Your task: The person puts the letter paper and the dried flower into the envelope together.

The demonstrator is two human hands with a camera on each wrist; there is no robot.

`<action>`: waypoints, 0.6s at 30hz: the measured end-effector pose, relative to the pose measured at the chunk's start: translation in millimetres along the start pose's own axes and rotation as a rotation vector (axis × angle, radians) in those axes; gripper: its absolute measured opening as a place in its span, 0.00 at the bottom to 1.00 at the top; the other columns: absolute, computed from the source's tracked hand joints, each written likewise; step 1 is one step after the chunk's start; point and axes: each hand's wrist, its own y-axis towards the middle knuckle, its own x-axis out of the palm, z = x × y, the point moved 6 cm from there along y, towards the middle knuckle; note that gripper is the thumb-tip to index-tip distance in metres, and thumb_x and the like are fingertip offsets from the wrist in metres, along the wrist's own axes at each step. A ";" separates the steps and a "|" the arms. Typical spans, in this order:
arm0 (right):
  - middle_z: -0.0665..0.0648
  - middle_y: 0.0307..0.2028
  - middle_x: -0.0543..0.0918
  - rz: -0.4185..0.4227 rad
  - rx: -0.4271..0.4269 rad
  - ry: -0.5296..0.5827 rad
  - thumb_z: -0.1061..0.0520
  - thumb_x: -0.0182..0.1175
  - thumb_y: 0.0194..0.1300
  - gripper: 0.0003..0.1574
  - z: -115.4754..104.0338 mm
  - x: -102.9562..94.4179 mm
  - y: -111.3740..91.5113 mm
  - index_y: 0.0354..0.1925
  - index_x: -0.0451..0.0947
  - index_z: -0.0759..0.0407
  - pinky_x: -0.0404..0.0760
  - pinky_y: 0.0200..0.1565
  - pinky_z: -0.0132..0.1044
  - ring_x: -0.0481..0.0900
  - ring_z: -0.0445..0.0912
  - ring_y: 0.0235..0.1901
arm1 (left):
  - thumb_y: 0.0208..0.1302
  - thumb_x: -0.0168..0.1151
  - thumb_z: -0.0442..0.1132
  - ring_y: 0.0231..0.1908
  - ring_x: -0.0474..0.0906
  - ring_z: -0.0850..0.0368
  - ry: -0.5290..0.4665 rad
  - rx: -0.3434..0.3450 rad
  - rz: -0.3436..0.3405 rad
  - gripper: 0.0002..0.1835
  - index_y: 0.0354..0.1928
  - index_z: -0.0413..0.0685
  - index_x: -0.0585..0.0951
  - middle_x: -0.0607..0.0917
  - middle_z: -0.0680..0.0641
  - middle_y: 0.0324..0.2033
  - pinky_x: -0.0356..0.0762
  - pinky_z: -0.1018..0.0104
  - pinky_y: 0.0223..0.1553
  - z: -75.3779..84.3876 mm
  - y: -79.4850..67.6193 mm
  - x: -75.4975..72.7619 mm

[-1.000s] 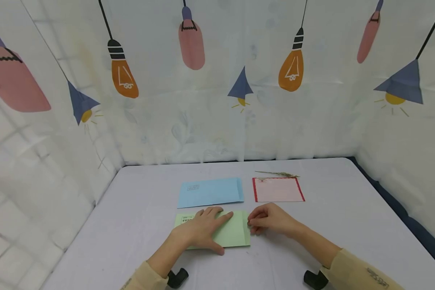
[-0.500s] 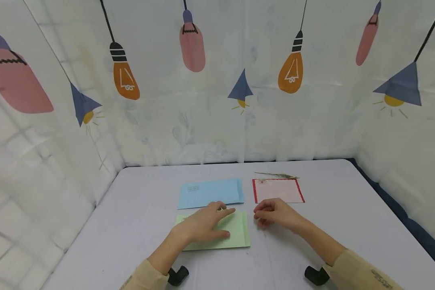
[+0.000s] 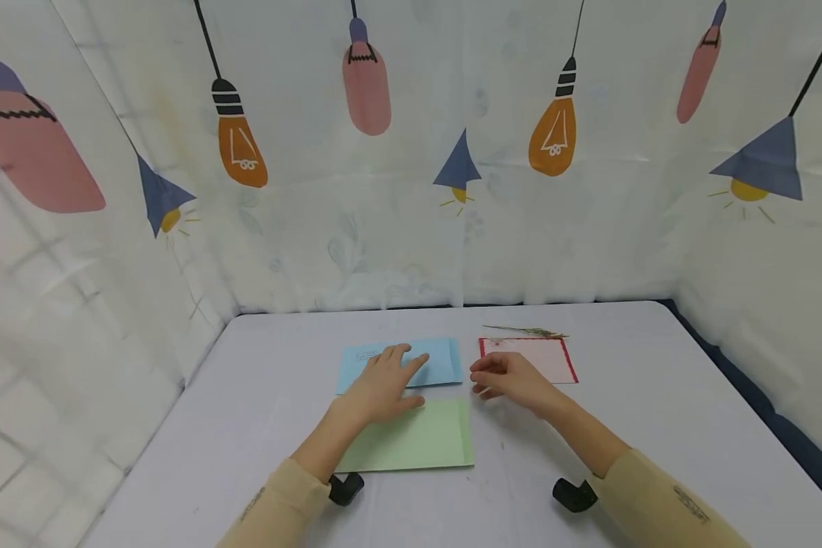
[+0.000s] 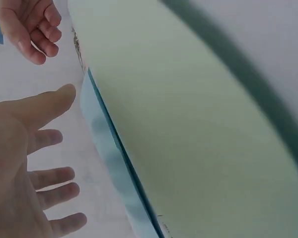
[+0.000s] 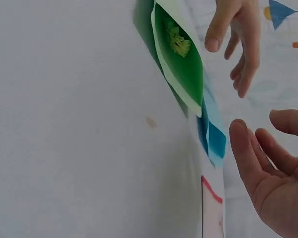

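A light green envelope (image 3: 418,441) lies nearest the body; the right wrist view shows its end gaping, with a yellow-green dried flower (image 5: 179,42) inside. Behind it is a light blue envelope (image 3: 441,369) with small print. My left hand (image 3: 380,384) hovers over the gap between the two envelopes, fingers spread and holding nothing. My right hand (image 3: 514,378), fingers loosely bent and nothing between them, is in front of a pink card (image 3: 544,360) with a red border, overlapping its near left corner in the head view.
A thin dried sprig (image 3: 530,331) lies just behind the card. The table (image 3: 246,426) has a white cloth and backs onto a curtain (image 3: 301,251) printed with lamps. A black wrist mount (image 3: 345,489) is on the left arm, another (image 3: 574,495) on the right.
My left hand has lifted off the green envelope and moved forward toward the blue one. My right hand has left the green envelope's right end and moved forward toward the card.
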 end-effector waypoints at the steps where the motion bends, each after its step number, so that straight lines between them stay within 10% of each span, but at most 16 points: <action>1: 0.69 0.49 0.83 0.010 -0.002 0.000 0.58 0.63 0.74 0.23 -1.6 -0.6 3.2 0.58 0.75 0.75 0.86 0.49 0.45 0.87 0.60 0.45 | 0.71 0.65 0.58 0.73 0.58 0.40 0.005 -0.015 -0.016 0.40 0.79 0.54 0.64 0.62 0.37 0.73 0.63 0.38 0.67 -2.6 2.3 -0.9; 18: 0.64 0.55 0.82 0.146 0.060 -0.051 0.57 0.60 0.76 0.24 -4.7 4.1 42.8 0.63 0.76 0.70 0.80 0.58 0.49 0.82 0.58 0.55 | 0.64 0.67 0.66 0.77 0.47 0.39 -0.102 -0.138 -0.182 0.51 0.82 0.58 0.56 0.52 0.40 0.79 0.50 0.35 0.72 -39.0 24.9 5.7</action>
